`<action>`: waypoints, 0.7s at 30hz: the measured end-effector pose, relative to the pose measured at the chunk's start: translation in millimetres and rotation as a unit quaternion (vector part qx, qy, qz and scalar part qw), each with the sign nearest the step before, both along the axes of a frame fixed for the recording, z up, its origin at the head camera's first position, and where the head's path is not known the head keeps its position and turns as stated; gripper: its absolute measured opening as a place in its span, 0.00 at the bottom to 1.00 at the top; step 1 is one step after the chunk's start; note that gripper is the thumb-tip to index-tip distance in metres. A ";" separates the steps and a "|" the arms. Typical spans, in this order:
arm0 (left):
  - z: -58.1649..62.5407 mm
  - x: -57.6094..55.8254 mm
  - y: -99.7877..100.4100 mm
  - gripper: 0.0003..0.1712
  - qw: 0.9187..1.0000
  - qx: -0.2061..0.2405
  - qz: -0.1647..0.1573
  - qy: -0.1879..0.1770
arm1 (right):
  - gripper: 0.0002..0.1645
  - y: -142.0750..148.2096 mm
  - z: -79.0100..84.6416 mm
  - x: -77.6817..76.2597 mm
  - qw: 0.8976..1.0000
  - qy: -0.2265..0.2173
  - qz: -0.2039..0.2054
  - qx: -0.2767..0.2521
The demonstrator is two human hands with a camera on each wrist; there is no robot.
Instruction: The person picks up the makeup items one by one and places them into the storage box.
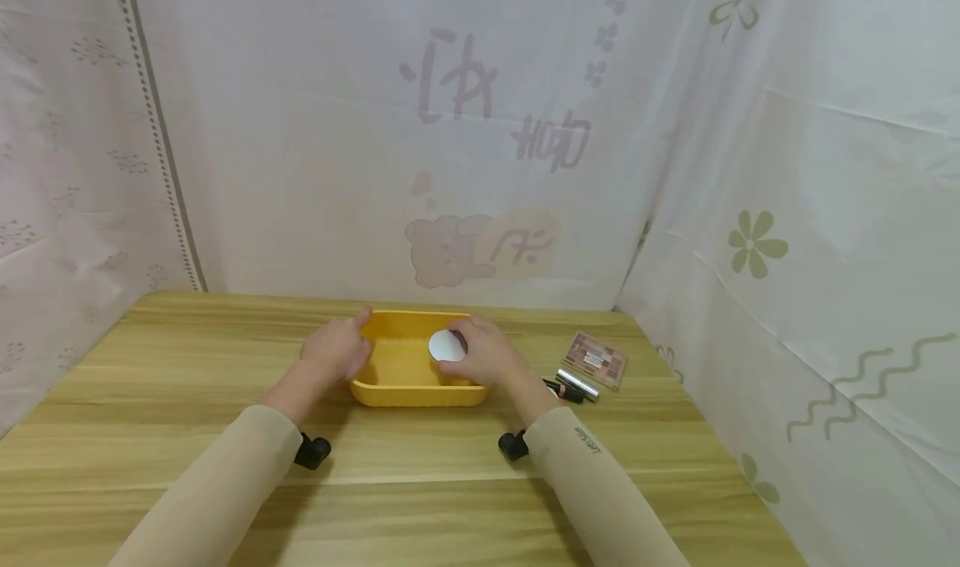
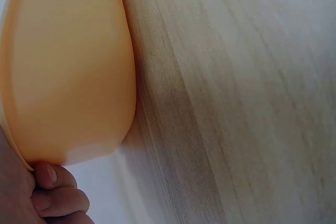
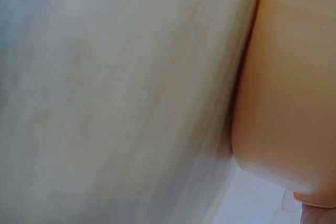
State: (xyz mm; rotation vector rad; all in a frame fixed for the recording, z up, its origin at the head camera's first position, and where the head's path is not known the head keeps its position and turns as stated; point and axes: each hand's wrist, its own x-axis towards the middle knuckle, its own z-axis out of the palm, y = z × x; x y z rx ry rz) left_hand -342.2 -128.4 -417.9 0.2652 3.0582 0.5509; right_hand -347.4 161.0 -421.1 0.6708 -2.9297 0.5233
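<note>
A yellow plastic bin [image 1: 420, 396] stands on the wooden table. At its left end my left hand [image 1: 336, 348] grips the rim, thumb over the edge; in the left wrist view the curled fingers [image 2: 55, 198] show below the bin's corner. My right hand [image 1: 486, 352] is at the bin's right end. Between its thumb and fingers it pinches a flat round disc [image 1: 447, 346] with a white face and a dark edge, inside the bin's outline. In the right wrist view only a bit of that hand [image 3: 317, 214] shows, by the bin's rim [image 3: 315, 200].
To the right of the bin lie an eyeshadow palette [image 1: 596, 359], a silver tube [image 1: 577, 384] and a black tube [image 1: 567, 393], the last partly hidden by the right wrist. A patterned white curtain [image 1: 315, 133] hangs behind the wooden table [image 1: 420, 484] and along both sides.
</note>
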 end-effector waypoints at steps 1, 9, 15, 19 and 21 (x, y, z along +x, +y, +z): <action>-0.2 0.0 0.0 0.39 1.000 0.002 0.000 -0.001 | 0.42 -0.1 -0.2 -0.1 1.000 0.001 0.001 0.004; 0.2 1.2 1.7 0.40 1.000 0.008 0.002 -0.017 | 0.43 -2.1 -0.1 0.4 0.999 0.001 0.015 0.045; 1.2 2.3 1.0 0.40 1.000 0.007 -0.001 -0.009 | 0.44 -4.3 -1.2 0.2 0.996 0.005 0.017 0.084; 1.8 2.5 0.7 0.40 1.000 0.010 -0.001 -0.009 | 0.44 -5.1 -2.0 -0.5 0.995 0.005 0.016 0.096; 1.8 2.1 0.6 0.40 1.000 0.011 0.001 -0.006 | 0.44 -5.1 -1.6 -0.8 0.995 0.005 0.015 0.098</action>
